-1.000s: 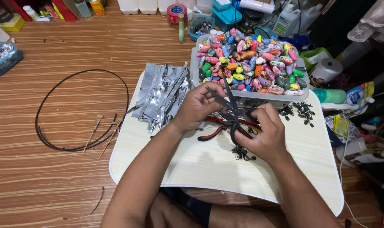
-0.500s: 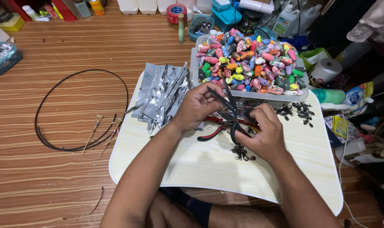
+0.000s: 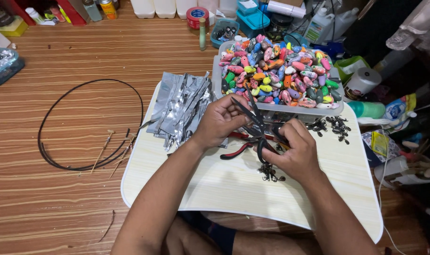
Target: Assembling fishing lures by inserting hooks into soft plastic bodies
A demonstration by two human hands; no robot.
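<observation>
Near the middle of the pale lap board (image 3: 234, 189), right hand (image 3: 297, 153) gripped black scissors (image 3: 257, 127), left hand (image 3: 219, 120) pinched something small at the blades; snips best kept short and steady, tray of coloured beads (image 3: 281, 75) beyond.

**A craft corner on a home floor**

This looks like a small hand-craft workspace set up at home, low to the ground. A pale lap table (image 3: 234, 189) stands on a wood-grain floor (image 3: 59, 198), with the person's legs folded beneath its near edge. At the table's far edge sits a clear tray (image 3: 290, 111) heaped with many small painted pieces (image 3: 281, 71). A stack of silver foil strips (image 3: 182, 108) lies at its far left corner. Bottles, plastic tubs and a tape roll (image 3: 196, 14) crowd the floor's far edge, and loose clutter fills the right side.
</observation>
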